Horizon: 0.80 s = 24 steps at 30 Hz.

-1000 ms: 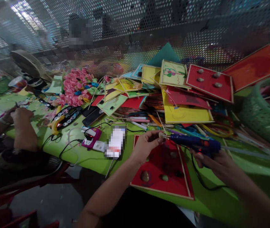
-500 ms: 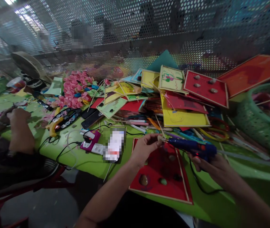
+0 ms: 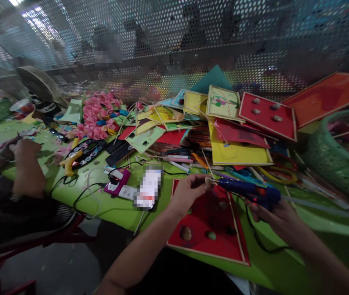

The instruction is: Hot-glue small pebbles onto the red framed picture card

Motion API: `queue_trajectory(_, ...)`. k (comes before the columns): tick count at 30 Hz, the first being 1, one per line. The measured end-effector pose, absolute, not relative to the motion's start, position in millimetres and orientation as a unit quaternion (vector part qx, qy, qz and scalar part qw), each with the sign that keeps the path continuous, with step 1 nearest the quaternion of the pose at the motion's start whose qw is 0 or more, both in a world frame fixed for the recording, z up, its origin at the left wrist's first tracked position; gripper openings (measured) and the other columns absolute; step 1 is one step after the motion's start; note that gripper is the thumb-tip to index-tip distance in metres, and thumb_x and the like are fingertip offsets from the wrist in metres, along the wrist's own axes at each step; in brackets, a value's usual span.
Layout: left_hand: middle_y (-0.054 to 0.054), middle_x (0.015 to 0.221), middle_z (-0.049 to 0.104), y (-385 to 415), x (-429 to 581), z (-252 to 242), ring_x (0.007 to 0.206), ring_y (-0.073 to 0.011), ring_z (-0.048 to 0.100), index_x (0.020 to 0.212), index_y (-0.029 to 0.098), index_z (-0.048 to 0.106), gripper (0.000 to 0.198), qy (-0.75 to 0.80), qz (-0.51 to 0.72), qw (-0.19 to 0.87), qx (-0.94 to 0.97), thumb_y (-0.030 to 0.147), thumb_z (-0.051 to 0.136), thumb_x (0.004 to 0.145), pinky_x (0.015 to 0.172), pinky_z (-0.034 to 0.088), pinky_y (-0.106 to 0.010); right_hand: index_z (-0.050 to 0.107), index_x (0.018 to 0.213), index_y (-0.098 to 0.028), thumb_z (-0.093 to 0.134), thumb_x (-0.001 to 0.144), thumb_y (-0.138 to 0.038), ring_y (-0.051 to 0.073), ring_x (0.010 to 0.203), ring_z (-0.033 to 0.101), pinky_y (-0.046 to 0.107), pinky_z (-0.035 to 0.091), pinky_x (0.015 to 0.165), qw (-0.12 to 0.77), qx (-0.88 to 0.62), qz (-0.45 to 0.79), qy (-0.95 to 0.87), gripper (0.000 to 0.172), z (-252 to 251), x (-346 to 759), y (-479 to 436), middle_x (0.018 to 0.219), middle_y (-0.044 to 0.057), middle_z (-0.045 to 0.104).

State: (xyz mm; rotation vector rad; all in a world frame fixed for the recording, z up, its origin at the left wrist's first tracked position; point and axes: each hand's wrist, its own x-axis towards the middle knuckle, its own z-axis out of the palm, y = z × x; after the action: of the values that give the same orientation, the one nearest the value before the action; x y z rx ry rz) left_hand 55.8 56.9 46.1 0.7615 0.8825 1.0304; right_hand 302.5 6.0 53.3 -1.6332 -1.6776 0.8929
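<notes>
My left hand [image 3: 188,190] is pinched on a small pale stone [image 3: 207,180], held just above a red framed board [image 3: 207,227]. My right hand [image 3: 274,215] is wrapped round a blue glue gun [image 3: 248,190]. The gun's nozzle touches the stone. A clear glue stick [image 3: 318,207] runs out of the gun's back to the right, and its black cord [image 3: 254,237] hangs down over the green table [image 3: 113,209]. Several stones sit glued on the red board below my hands.
A heap of coloured framed cards [image 3: 232,135] and pens fills the table behind. A green basket [image 3: 334,155] stands at the right. Pink paper flowers [image 3: 96,116], a yellow glue gun [image 3: 70,159], a power strip [image 3: 119,182] and cables lie at the left. Another person's hands [image 3: 23,153] work at far left.
My hands, with the stone and the glue gun, have stayed together over the red board. The view has shifted slightly; nothing was picked up or let go.
</notes>
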Motion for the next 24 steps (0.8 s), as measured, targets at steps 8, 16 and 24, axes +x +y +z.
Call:
queue_trajectory(8, -0.005, 0.095, 0.074, 58.2, 54.4, 41.3, 0.088, -0.0160, 0.065, 0.096, 0.016, 0.075, 0.047, 0.392, 0.472, 0.716, 0.332, 0.037, 0.093, 0.058, 0.094, 0.046, -0.034, 0.061, 0.061, -0.020, 0.063, 0.079, -0.068, 0.018, 0.049, 0.052, 0.028, 0.045, 0.045, 0.314, -0.605, 0.393, -0.618, 0.052, 46.8, 307.6, 3.5, 0.055, 0.004, 0.058)
queue_trajectory(16, -0.004, 0.091, 0.074, 56.5, 55.8, 45.2, 0.085, -0.0148, 0.065, 0.095, 0.015, 0.076, 0.047, 0.394, 0.452, 0.715, 0.360, 0.039, 0.093, 0.058, 0.090, 0.047, -0.031, 0.061, 0.063, -0.019, 0.062, 0.081, -0.067, 0.018, 0.052, 0.053, 0.029, 0.045, 0.049, 0.308, -0.604, 0.396, -0.620, 0.051, 42.3, 310.3, 4.1, 0.057, 0.005, 0.059)
queue_trajectory(24, -0.005, 0.095, 0.075, 56.4, 54.3, 42.9, 0.087, -0.0157, 0.066, 0.096, 0.016, 0.076, 0.045, 0.394, 0.453, 0.709, 0.370, 0.040, 0.092, 0.060, 0.091, 0.048, -0.031, 0.061, 0.061, -0.019, 0.064, 0.078, -0.066, 0.018, 0.052, 0.052, 0.028, 0.045, 0.048, 0.309, -0.603, 0.396, -0.619, 0.050, 48.8, 306.0, 3.4, 0.057, 0.005, 0.058)
